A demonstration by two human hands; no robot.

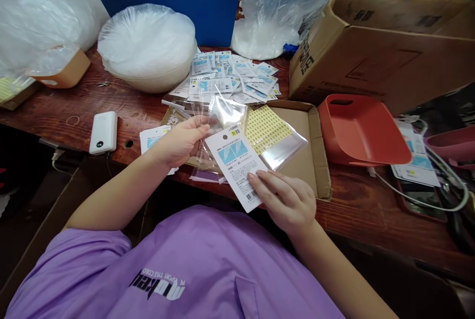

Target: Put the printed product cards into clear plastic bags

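My right hand grips the lower end of a white printed card with a blue picture, a barcode and a hang hole. In my left hand is a clear plastic bag, pinched between thumb and fingers. The card's upper left edge lies against or beside the bag; I cannot tell whether it is inside. Behind the card, a sheet of yellow stickers rests in a shallow cardboard tray. More cards lie partly under my left wrist.
A pile of similar cards lies at the back, beside a plastic-covered bowl. To the right stand a red bin and a large cardboard box. A white power bank with a cable sits on the left.
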